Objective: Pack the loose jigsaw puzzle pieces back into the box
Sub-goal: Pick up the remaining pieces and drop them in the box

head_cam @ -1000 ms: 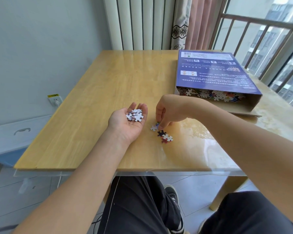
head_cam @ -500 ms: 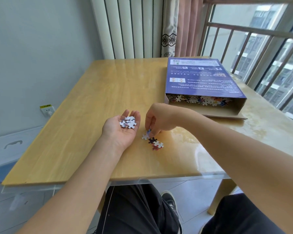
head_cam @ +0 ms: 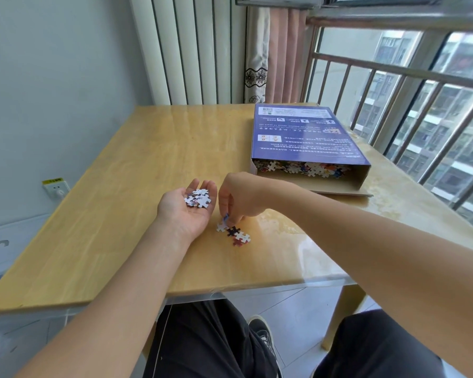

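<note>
My left hand (head_cam: 185,210) lies palm up on the wooden table (head_cam: 153,159), cupping a small heap of puzzle pieces (head_cam: 198,198). Just right of it my right hand (head_cam: 239,196) reaches down, its fingertips pinching a blue puzzle piece (head_cam: 225,217) lifted on edge. Several loose pieces (head_cam: 236,234), white, dark and red, lie on the table right below those fingers. The purple puzzle box (head_cam: 306,137) rests flat at the back right, its near end open, with many pieces (head_cam: 305,167) visible inside.
A window with a metal railing (head_cam: 410,110) runs along the right of the table. Vertical blinds and a pink curtain (head_cam: 281,55) hang behind it. A wall socket (head_cam: 55,187) sits low on the left wall. My legs are under the table's front edge.
The camera view has tilted up a little. My right hand's fingers have closed on a blue piece and tipped it up from the table. My left hand stays cupped.
</note>
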A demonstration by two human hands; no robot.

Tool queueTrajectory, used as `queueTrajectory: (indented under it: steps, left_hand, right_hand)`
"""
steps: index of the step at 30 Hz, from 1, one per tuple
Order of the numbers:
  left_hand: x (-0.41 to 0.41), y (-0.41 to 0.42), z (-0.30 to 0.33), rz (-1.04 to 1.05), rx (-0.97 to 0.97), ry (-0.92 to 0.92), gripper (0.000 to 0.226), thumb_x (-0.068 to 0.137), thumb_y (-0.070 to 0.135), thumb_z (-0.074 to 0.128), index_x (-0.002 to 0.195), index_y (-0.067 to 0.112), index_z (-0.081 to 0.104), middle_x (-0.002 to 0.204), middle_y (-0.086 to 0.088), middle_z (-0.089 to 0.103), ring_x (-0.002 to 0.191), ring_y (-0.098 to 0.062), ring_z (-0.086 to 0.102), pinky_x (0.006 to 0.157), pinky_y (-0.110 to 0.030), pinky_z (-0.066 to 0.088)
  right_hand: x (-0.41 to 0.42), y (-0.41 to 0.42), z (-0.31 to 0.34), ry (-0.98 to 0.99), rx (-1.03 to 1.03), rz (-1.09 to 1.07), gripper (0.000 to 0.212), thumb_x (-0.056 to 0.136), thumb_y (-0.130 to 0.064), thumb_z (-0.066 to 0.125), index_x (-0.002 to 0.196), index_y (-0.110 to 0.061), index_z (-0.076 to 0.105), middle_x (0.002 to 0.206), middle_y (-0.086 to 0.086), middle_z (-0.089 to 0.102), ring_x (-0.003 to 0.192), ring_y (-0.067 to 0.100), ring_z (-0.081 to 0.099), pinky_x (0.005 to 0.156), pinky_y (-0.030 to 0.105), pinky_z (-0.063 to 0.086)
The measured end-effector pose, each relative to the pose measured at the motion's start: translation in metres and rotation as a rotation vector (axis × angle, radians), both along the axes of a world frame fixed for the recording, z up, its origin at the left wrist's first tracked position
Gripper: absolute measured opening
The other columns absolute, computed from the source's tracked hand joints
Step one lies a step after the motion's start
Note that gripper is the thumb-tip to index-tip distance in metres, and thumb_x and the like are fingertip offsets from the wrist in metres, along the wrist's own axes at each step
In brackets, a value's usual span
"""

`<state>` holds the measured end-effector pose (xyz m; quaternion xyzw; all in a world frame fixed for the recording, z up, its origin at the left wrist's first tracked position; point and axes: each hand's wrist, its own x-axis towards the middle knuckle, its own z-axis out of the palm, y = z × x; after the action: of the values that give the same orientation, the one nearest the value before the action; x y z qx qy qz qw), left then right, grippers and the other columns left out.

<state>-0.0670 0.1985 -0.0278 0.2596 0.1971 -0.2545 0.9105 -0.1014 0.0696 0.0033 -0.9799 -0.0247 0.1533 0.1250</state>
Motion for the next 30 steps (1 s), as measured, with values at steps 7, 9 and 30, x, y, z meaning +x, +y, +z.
queueTrajectory:
  steps: [7, 9, 30]
  left_hand:
    - [-0.002, -0.003, -0.001, -0.021, -0.010, -0.013, 0.035, 0.106, 0.017, 0.029, 0.111, -0.002, 0.058, 0.104, -0.023, 0.059, 0.092, -0.033, 0.063, 0.080, -0.038, 0.057]
    - [-0.002, 0.000, -0.001, -0.017, -0.007, -0.017, 0.035, 0.106, 0.017, 0.030, 0.108, -0.003, 0.058, 0.105, -0.023, 0.059, 0.093, -0.033, 0.063, 0.079, -0.038, 0.057]
    - [0.001, 0.015, -0.006, 0.030, -0.002, -0.004, 0.033, 0.105, 0.014, 0.030, 0.103, -0.003, 0.058, 0.101, -0.022, 0.058, 0.097, -0.033, 0.061, 0.082, -0.039, 0.057]
  right_hand:
    - [-0.001, 0.002, -0.005, -0.037, 0.000, -0.046, 0.026, 0.079, -0.021, 0.084, 0.101, -0.014, 0.074, 0.102, 0.005, 0.074, 0.078, 0.016, 0.062, 0.056, 0.017, 0.044]
    - [-0.002, 0.001, -0.006, -0.048, 0.028, -0.057, 0.023, 0.077, -0.019, 0.085, 0.095, -0.017, 0.073, 0.101, 0.005, 0.074, 0.079, 0.019, 0.066, 0.055, 0.018, 0.046]
    - [0.000, 0.004, -0.005, -0.035, 0.069, -0.053, 0.025, 0.070, -0.013, 0.089, 0.087, -0.019, 0.071, 0.092, 0.004, 0.075, 0.077, 0.021, 0.072, 0.054, 0.018, 0.047]
